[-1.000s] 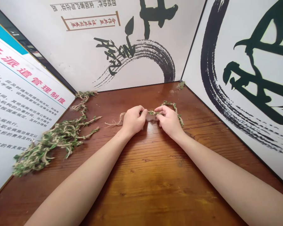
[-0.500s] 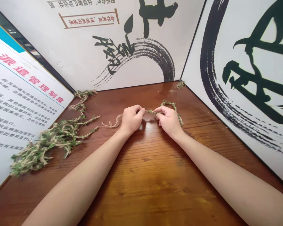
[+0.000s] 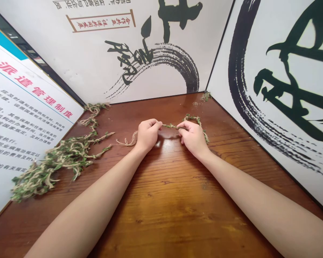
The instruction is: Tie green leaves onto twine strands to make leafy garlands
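A thin twine garland with small green leaves [image 3: 170, 126] is stretched between my two hands, a little above the table. My left hand [image 3: 148, 134] pinches it between thumb and forefinger, and a loose tail of plain twine [image 3: 126, 142] comes out on that hand's left side. My right hand [image 3: 193, 138] is closed on the same garland with thumb and fingertips. Behind the right hand, a leafy stretch of it [image 3: 199, 120] curves over the table and down past the knuckles. Parts of the garland inside the fingers are hidden.
A heap of leafy twine [image 3: 61, 157] lies at the left on the brown wooden table [image 3: 161, 208], with a strand [image 3: 93, 111] running to the back left corner. Green scraps [image 3: 206, 96] sit in the far right corner. Printed panels [image 3: 156, 82] enclose the back and both sides.
My left hand has shifted slightly left, away from the right hand, so more of the leafy twine shows between them. The right hand stays nearly in place.
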### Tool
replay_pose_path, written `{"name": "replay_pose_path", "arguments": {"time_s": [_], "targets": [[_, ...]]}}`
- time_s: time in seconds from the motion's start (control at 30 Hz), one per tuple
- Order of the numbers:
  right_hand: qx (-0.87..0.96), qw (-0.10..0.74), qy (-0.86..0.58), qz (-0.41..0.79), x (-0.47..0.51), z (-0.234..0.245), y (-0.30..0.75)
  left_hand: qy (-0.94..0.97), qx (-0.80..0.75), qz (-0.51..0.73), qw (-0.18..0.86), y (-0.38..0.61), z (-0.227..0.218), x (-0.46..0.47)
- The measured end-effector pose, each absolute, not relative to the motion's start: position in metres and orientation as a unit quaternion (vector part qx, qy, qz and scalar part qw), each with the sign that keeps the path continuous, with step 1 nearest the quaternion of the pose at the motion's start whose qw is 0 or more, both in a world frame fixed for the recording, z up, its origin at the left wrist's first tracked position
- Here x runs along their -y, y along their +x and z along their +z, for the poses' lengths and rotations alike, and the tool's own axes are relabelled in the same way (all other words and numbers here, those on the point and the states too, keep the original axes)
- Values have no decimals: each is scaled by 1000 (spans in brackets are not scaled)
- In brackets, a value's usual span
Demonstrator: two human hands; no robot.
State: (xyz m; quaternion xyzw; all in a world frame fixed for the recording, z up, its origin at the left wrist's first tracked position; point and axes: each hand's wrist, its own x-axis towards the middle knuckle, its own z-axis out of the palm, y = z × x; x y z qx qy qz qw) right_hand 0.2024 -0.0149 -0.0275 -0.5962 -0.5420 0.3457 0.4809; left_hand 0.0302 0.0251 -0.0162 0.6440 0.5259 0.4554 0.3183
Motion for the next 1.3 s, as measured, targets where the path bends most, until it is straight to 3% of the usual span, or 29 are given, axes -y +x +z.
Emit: {"name": "replay_pose_path", "arguments": {"time_s": [0.6, 0.73, 0.93, 1.1, 1.3], "targets": [[507, 494, -629, 322, 21, -20, 202, 650, -517, 443, 337, 29, -18, -26], [493, 533, -593, 347, 20, -25, 203, 680, -531, 409, 297, 31, -17, -25], [560, 557, -540, 292, 28, -24, 201, 720, -541, 374, 220, 35, -17, -20], [718, 483, -433, 253, 31, -27, 196, 786, -467, 351, 203, 36, -18, -16], [729, 466, -454, 212, 29, -31, 194, 816, -404, 342, 232, 34, -17, -14]]}}
